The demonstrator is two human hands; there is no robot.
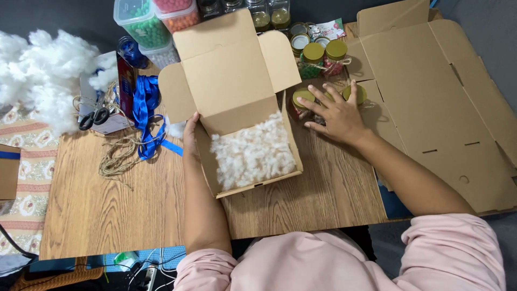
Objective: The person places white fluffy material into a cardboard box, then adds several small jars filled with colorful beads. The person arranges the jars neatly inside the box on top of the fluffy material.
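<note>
Head view, hands: left on fluffy-filled cardboard box, right seemingly over gold-lidded jars.

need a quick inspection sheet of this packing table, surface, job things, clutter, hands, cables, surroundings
surface: wooden table, bare at the near edge.
job's things: open cardboard box with white stuffing inside; small gold-lidded jars to its right.
clutter: twine, blue ribbon, scissors, loose stuffing pile, bead containers, flat cardboard sheets.
hands: left hand grips the box's left wall; right hand rests spread over jars beside the box, holding nothing.
cables: wires below the table's near edge.
surroundings: patterned cloth at left, grey floor at right.
</note>
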